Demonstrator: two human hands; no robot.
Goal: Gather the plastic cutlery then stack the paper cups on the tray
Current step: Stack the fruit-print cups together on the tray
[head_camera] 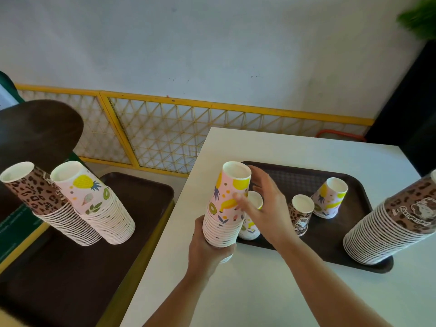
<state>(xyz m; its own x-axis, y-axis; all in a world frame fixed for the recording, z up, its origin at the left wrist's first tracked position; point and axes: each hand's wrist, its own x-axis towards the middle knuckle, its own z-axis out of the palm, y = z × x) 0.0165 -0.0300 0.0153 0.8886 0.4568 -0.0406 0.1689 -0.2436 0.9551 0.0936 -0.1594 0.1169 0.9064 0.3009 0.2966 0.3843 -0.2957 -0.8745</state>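
The left hand (207,246) grips the bottom of a fruit-print cup stack (226,208), held upside down above the white counter (259,291) at the near-left corner of the dark tray (330,253). The right hand (264,204), fingers spread, seems to touch the stack's top cup, beside single cups on the tray.

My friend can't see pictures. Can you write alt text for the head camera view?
A left hand holds a fruit-print cup stack while the right hand steadies it, above a dark tray holding loose cups and a leopard-print stack.
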